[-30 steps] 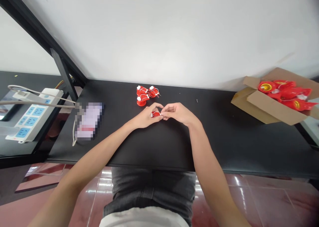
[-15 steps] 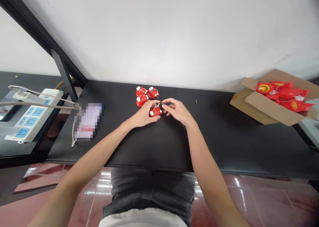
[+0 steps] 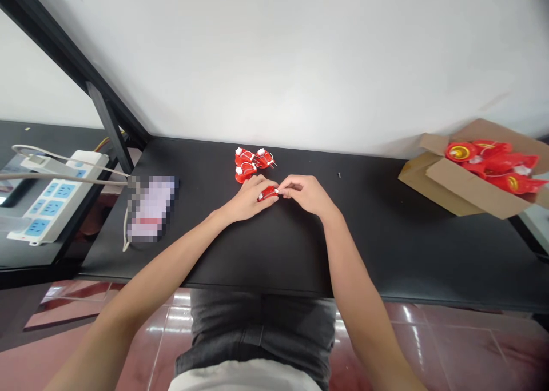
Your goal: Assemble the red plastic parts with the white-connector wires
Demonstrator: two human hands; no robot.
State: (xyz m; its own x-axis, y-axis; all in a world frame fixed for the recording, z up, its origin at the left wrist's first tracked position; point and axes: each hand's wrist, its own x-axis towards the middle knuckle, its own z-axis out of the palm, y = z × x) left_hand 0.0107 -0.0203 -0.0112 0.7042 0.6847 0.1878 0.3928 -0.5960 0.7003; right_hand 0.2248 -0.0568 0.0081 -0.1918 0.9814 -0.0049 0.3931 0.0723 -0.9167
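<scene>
- The matte black bench (image 3: pixel 386 236) lay flat and smooth beneath both hands.
- An open brown cardboard box (image 3: pixel 454 185) of glossy red parts sat well to the right of the right hand.
- A white power strip (image 3: pixel 47 199) lay far to the left of the left hand.
- The left hand (image 3: pixel 246 199) and right hand (image 3: pixel 306 194) met fingertip to fingertip, each pinched shut on the small red piece (image 3: pixel 268 193) between them.
- A cluster of red pieces (image 3: pixel 249 161), rounded with white tips, lay just beyond the left hand.
</scene>
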